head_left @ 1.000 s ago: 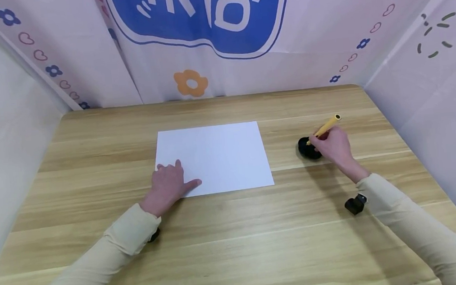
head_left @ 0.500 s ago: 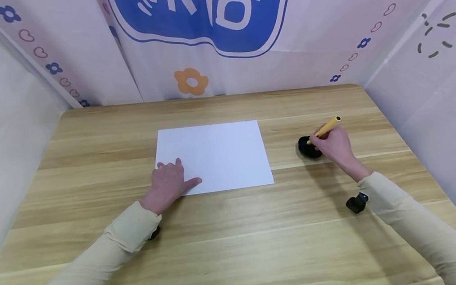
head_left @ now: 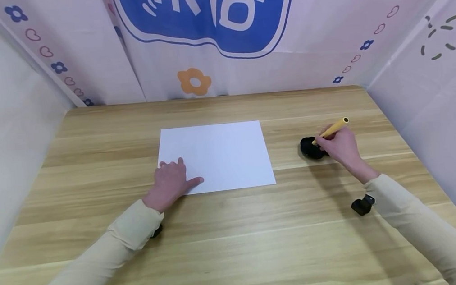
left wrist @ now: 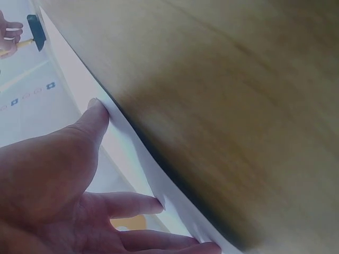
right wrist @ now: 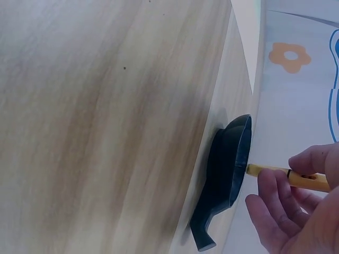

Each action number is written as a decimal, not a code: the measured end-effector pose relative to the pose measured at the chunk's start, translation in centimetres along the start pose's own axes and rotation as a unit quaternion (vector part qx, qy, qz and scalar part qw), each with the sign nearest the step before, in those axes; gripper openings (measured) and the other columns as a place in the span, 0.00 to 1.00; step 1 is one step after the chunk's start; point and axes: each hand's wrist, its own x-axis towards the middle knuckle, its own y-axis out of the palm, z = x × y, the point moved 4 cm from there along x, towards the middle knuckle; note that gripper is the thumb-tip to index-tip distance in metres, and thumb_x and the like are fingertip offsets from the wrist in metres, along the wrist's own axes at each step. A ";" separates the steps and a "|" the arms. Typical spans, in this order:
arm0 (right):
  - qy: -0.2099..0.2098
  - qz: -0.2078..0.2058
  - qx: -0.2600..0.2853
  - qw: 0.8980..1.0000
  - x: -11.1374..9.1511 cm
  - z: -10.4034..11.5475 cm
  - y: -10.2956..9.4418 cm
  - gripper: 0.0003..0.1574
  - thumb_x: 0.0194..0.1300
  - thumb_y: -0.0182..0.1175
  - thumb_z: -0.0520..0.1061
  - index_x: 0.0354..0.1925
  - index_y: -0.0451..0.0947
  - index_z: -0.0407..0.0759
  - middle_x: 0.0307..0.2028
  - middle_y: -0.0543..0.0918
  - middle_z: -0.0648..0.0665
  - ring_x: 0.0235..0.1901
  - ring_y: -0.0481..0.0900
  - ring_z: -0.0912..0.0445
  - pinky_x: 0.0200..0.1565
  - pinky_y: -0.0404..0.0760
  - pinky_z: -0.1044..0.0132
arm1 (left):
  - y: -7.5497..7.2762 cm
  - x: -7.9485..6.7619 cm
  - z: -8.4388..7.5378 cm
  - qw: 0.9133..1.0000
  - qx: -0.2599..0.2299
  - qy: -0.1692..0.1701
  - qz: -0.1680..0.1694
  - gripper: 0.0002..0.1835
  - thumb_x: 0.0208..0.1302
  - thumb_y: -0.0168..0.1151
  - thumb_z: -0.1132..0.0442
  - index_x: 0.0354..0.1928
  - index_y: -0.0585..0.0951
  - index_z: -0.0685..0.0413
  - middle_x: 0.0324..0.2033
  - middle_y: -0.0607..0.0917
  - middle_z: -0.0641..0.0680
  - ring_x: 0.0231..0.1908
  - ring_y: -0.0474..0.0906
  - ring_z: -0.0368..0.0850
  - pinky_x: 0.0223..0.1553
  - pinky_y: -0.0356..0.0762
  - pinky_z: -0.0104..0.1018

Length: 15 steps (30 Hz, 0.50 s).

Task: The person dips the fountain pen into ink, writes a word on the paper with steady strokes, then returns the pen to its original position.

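My left hand [head_left: 170, 181] rests on the lower left corner of a blank white sheet of paper [head_left: 229, 153], thumb spread along its near edge. In the left wrist view, the thumb and fingertips touch the sheet [left wrist: 114, 132]. My right hand [head_left: 340, 146] pinches a slim yellow pen [head_left: 335, 127], tilted with its dark-centred back end up and to the right. Its lower end points into a small black dish [head_left: 311, 148] with a short handle. In the right wrist view, the pen [right wrist: 310, 181] meets the rim of the dish [right wrist: 229, 164]; its tip is not visible.
The wooden table [head_left: 221, 247] carries the paper and the dish, with bare wood between them. White printed cloth [head_left: 156, 71] stands behind and at both sides. Black wrist cameras [head_left: 363, 205] hang under the sleeves.
The right hand and pen have shifted slightly right over the dish. The head view has drifted a little. My left hand and the paper stay put.
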 end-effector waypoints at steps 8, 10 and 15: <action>-0.002 -0.005 0.016 1.000 -0.1 -0.1 0.0 0.08 0.58 0.58 0.39 0.33 0.79 0.34 0.24 0.85 0.41 0.19 0.80 0.65 0.22 0.75 0.75 | 0.0 0.0 0.1 1.000 -0.005 0.001 -0.002 0.43 0.57 0.57 0.33 0.51 0.72 0.72 0.30 0.81 0.68 0.39 0.78 0.65 0.38 0.78 0.52; -0.004 -0.006 0.024 1.000 -0.2 0.0 -0.1 0.08 0.58 0.58 0.39 0.33 0.79 0.33 0.24 0.84 0.41 0.18 0.80 0.65 0.22 0.75 0.75 | 0.0 0.0 0.0 1.000 -0.005 0.002 -0.005 0.42 0.57 0.57 0.33 0.48 0.73 0.72 0.29 0.81 0.67 0.37 0.78 0.64 0.37 0.78 0.51; -0.004 -0.006 0.051 0.999 -0.1 0.3 -0.5 0.09 0.59 0.59 0.39 0.34 0.79 0.32 0.22 0.82 0.48 0.18 0.79 0.68 0.22 0.76 0.75 | 0.0 0.1 0.1 1.000 -0.006 0.000 -0.003 0.42 0.57 0.57 0.33 0.48 0.73 0.71 0.28 0.81 0.66 0.37 0.78 0.64 0.37 0.78 0.51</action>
